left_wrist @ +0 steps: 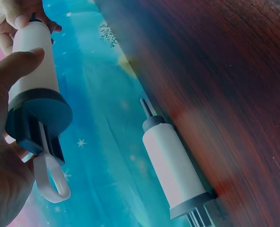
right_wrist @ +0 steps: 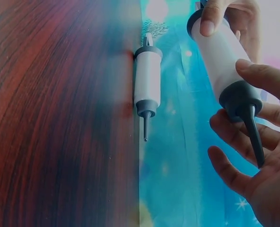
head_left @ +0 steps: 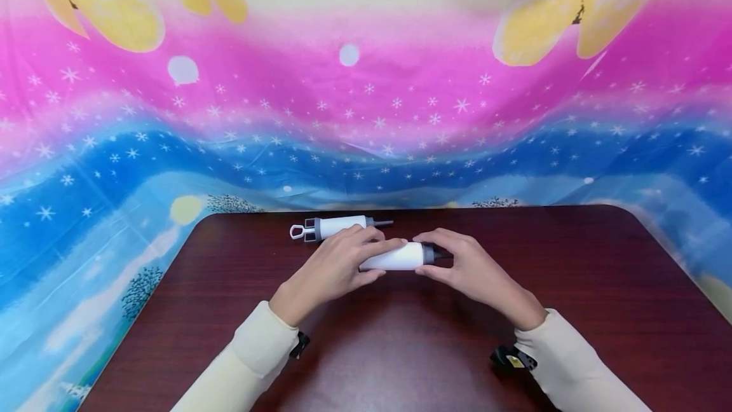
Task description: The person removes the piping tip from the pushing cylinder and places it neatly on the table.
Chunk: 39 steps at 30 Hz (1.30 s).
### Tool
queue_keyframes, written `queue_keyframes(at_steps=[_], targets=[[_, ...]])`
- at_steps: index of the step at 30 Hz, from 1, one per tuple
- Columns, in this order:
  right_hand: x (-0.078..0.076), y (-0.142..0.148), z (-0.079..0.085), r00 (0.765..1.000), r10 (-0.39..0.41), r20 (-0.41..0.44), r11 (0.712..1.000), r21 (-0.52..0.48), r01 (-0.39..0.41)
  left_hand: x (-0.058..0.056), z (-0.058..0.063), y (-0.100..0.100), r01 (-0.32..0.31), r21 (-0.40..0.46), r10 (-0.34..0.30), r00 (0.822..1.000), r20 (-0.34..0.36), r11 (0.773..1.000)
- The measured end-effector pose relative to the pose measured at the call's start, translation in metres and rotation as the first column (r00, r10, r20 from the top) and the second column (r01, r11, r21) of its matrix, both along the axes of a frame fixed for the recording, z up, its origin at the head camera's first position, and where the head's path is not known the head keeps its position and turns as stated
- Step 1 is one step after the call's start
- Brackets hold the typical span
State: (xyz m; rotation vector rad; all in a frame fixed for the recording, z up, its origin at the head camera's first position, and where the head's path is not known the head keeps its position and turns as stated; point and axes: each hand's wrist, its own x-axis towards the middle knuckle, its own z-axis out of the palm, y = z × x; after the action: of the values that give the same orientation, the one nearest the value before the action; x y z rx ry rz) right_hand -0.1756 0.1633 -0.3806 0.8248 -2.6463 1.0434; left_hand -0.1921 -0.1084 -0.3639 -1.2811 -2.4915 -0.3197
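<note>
A syringe-shaped hand pump (head_left: 394, 257) with a white barrel lies sideways between my two hands, above the table. My left hand (head_left: 345, 256) grips the barrel toward its rear, thumb along the side. In the left wrist view, the grey rear cap (left_wrist: 40, 111) and white ring handle (left_wrist: 52, 179) show beyond that hand. At the front end my right hand (head_left: 471, 262) holds the barrel beside the grey collar (right_wrist: 239, 97), its thumb on the white surface. The dark tapered nozzle (right_wrist: 252, 135) points toward the right palm.
A second, similar pump (head_left: 343, 226) lies on the table near the back edge, just behind my left hand, nozzle to the right. The dark red wooden table (head_left: 377, 355) has rounded back corners. A colourful printed cloth (head_left: 366, 100) hangs behind and around it.
</note>
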Motion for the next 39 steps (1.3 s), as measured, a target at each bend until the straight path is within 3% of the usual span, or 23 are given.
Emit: queue_keyframes(at_steps=[24,39], targets=[[0.007,0.006,0.006,0.999,0.004,0.034,0.998,-0.057,-0.002,0.009,0.004,-0.006,0.004,0.032,-0.003,0.999,-0.045,0.999],[0.007,0.01,0.009,0.995,0.012,0.102,0.992,-0.129,0.001,0.012,0.01,-0.006,0.006,0.035,-0.003,0.997,-0.076,0.999]])
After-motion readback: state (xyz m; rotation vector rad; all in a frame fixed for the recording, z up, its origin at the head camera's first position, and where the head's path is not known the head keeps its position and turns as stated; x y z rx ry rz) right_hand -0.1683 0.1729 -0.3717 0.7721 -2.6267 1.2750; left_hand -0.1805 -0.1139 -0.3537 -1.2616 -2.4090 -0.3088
